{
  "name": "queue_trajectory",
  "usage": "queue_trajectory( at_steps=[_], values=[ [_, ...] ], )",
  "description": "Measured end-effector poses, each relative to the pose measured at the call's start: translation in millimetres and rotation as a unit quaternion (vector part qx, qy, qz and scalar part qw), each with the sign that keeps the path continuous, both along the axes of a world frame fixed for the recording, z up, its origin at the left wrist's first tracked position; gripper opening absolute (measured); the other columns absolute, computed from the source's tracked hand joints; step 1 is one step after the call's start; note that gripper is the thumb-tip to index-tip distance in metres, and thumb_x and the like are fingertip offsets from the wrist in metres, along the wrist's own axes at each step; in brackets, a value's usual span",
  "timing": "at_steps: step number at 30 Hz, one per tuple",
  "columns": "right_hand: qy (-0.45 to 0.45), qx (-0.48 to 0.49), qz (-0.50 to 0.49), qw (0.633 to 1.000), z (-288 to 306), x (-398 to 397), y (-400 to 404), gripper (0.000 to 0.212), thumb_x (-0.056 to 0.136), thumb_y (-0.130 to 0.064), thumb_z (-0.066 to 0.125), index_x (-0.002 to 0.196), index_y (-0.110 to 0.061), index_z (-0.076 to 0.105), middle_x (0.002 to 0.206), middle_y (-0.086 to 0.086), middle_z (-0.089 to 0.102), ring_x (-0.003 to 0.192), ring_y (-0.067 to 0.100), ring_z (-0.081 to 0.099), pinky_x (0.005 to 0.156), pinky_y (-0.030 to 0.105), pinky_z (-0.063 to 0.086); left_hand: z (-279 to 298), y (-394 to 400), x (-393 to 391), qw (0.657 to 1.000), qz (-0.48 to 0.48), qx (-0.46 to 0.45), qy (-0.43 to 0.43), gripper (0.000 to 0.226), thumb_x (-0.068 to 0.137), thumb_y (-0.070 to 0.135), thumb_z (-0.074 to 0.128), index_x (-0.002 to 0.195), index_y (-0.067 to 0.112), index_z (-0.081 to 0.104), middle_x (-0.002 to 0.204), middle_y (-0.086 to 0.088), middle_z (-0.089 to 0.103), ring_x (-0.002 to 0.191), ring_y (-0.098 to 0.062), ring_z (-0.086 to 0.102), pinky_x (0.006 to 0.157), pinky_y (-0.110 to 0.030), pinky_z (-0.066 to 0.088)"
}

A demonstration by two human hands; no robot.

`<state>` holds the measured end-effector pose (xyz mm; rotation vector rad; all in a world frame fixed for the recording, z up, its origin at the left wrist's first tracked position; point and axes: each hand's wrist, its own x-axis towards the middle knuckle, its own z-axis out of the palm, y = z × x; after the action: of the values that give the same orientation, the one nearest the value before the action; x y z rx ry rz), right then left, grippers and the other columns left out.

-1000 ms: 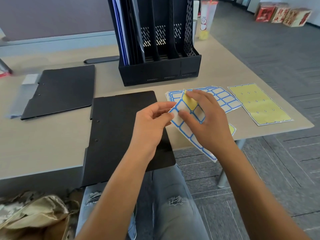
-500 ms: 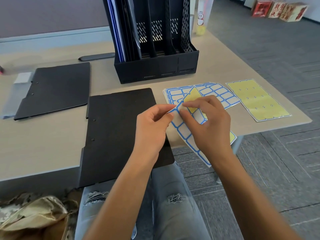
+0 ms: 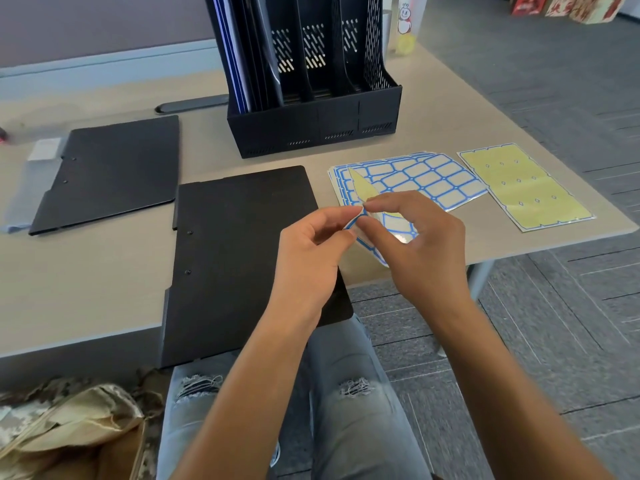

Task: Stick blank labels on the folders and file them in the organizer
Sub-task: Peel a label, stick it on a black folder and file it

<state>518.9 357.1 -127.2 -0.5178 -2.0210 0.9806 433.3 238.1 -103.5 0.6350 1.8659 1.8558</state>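
Grey carpet tiles fill the right side and lower part of the head view, and a pale wooden table (image 3: 433,109) runs across the upper half. At the top centre of the frame stands a black organizer (image 3: 311,98) with upright slots; its leftmost slot holds several dark and blue folders, the others show only their perforated dividers. Just right of it, at the top edge, a clear cup (image 3: 405,26) with a printed figure stands on the table.

At centre frame a black folder (image 3: 235,258) lies flat, its near end hanging over the table edge above the person's knees in ripped jeans (image 3: 346,410). A second black folder (image 3: 110,168) lies at the left, well apart from the first, with a grey sheet beside it at the far left.

Right of the central folder a stack of blue-bordered label sheets (image 3: 433,178) lies on the table, and further right a yellow backing sheet (image 3: 523,185) with its labels gone.

Over the table's near edge, both hands meet at one label sheet (image 3: 391,230) held off the surface. The right hand (image 3: 426,251) pinches the sheet, whose corner is curled up to show its yellow back. The left hand (image 3: 308,258) pinches a blue-edged label (image 3: 354,221) at that sheet's corner between thumb and forefinger, the fingertips of both hands almost touching.

At the lower left corner sits a camouflage-patterned bag (image 3: 62,427)
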Motion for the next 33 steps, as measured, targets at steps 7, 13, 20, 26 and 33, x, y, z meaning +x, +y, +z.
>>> queue_trajectory(
  at_steps=[7,13,20,26,33],
  values=[
    [0.002,-0.004,0.000,1.000,-1.2,2.2,1.6,0.010,0.093,-0.019,0.079,0.103,-0.021,0.082,0.099,-0.008,0.076,0.098,0.001,0.069,0.087,0.012,0.047,-2.6,3.3,-0.1,0.999,0.004,-0.015,0.036,0.024,0.094,0.000,0.063,0.106,0.016,0.077,0.094,0.000,0.077,0.089,-0.008,0.070,0.089,-0.030,0.056],
    [-0.004,-0.042,-0.008,0.999,-1.8,4.1,1.7,0.006,0.091,-0.020,0.081,0.096,-0.022,0.082,0.095,-0.016,0.077,0.099,0.001,0.071,0.089,0.015,0.049,-4.6,4.6,0.2,0.998,-0.006,-0.038,0.052,0.023,0.095,0.003,0.063,0.106,0.018,0.077,0.097,0.006,0.078,0.093,-0.008,0.071,0.085,-0.023,0.055],
    [-0.015,-0.039,0.001,0.999,0.0,4.7,5.1,0.004,0.092,-0.020,0.080,0.094,-0.024,0.080,0.094,-0.015,0.077,0.098,0.000,0.070,0.088,0.012,0.046,-6.9,5.3,-2.8,0.988,0.003,-0.078,0.137,0.027,0.093,0.004,0.064,0.101,0.026,0.076,0.090,0.009,0.075,0.086,-0.014,0.068,0.079,-0.031,0.056],
    [-0.023,-0.023,0.007,0.999,0.8,6.4,7.9,0.005,0.095,-0.018,0.077,0.096,-0.021,0.080,0.095,-0.013,0.077,0.097,-0.002,0.069,0.085,0.009,0.045,-6.7,9.0,-1.7,0.986,0.010,-0.083,0.144,0.027,0.093,0.004,0.064,0.099,0.028,0.076,0.088,0.009,0.075,0.087,-0.012,0.067,0.078,-0.035,0.056],
    [-0.022,-0.032,0.005,0.999,0.0,6.5,7.2,0.005,0.096,-0.017,0.075,0.095,-0.022,0.077,0.094,-0.014,0.076,0.096,0.001,0.069,0.085,0.010,0.046,-6.5,8.0,-1.4,0.987,0.008,-0.083,0.140,0.029,0.093,0.004,0.064,0.098,0.029,0.076,0.088,0.011,0.075,0.085,-0.012,0.066,0.077,-0.041,0.056]
  ],
)
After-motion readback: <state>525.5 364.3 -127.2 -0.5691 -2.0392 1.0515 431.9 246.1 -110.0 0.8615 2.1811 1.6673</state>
